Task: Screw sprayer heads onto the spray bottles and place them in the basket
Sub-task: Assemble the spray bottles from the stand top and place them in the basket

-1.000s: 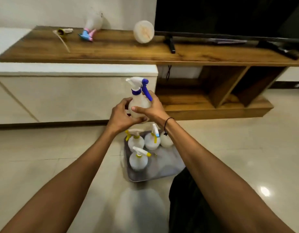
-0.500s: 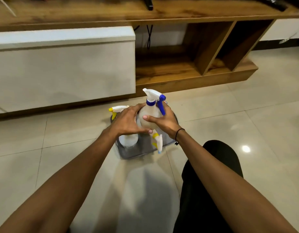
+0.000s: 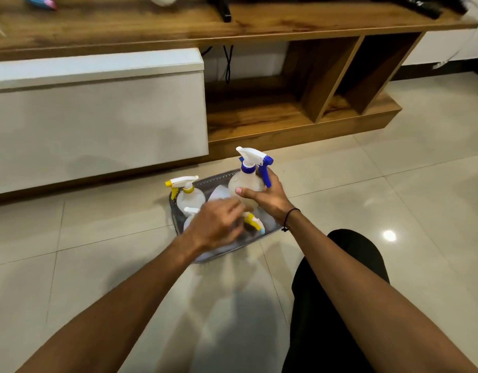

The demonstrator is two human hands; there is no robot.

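Fingers of the right hand (image 3: 267, 199) wrap the blue-triggered translucent spray bottle (image 3: 246, 184), lowering it into the grey mesh basket (image 3: 221, 177); the blurred left hand (image 3: 219, 224) looks relaxed. Next: seat it upright beside the yellow-triggered bottle (image 3: 189, 196).

no readable text, labels — none

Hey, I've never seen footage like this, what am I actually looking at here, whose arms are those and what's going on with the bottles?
No machine here: a camera worn on a person's head looks down at their own arms. The right hand grips a spray bottle with a blue trigger, over a grey basket on the tiled floor. The left hand is blurred, low over the basket; what it holds I cannot tell. In the basket are other bottles with yellow triggers, one standing at the back. Behind is a wooden TV stand.
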